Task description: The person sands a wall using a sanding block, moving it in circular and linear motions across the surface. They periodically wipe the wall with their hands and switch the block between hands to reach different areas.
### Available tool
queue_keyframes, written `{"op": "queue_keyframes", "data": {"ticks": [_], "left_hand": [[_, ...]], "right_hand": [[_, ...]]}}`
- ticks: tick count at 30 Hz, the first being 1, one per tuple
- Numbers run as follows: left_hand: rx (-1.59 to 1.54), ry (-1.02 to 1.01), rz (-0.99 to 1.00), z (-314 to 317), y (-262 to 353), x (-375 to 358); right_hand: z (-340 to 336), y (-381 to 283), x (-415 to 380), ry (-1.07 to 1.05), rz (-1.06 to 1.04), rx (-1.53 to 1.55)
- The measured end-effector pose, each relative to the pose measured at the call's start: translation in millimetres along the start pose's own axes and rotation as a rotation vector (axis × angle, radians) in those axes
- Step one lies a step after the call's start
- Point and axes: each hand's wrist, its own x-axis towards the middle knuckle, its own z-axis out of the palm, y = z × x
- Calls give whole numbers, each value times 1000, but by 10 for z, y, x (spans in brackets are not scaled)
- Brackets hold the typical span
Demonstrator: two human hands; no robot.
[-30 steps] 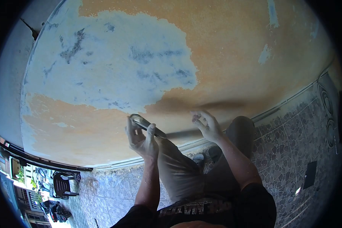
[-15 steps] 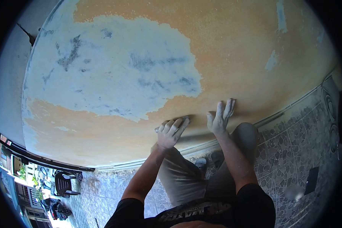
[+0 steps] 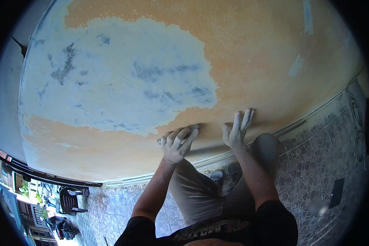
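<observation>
My left hand [image 3: 177, 146], dusty white, is closed over a flat grey piece of sandpaper [image 3: 195, 128] pressed against the orange wall [image 3: 242, 57]. The ends of the sandpaper show past my fingers; the rest is hidden under them. To its right, my right hand [image 3: 236, 130] rests on the wall with fingers stretched upward, also coated in pale dust. Above my left hand lies a large whitish patch [image 3: 123, 74] with grey smudges and a ragged edge.
Stone-patterned floor [image 3: 303, 164] meets the wall's base behind my bent knees. A dark flat plate [image 3: 336, 192] lies on the floor at right. Coiled hose or cable [image 3: 355, 110] is at the far right. A dark plastic chair [image 3: 71, 200] and a motorcycle [image 3: 62, 228] stand at lower left.
My left hand has slid a little left along the wall with the sandpaper. My right hand stays in nearly the same place, and the view has shifted slightly.
</observation>
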Motion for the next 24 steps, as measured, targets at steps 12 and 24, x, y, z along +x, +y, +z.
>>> {"op": "queue_keyframes", "data": {"ticks": [12,24], "left_hand": [[85,245,-131,-122,-161,446],[-35,535,-525,-466,-365,1124]], "right_hand": [[-212,-637,1197,77,-8,79],[-114,-460,1230,172,-149,-107]]}}
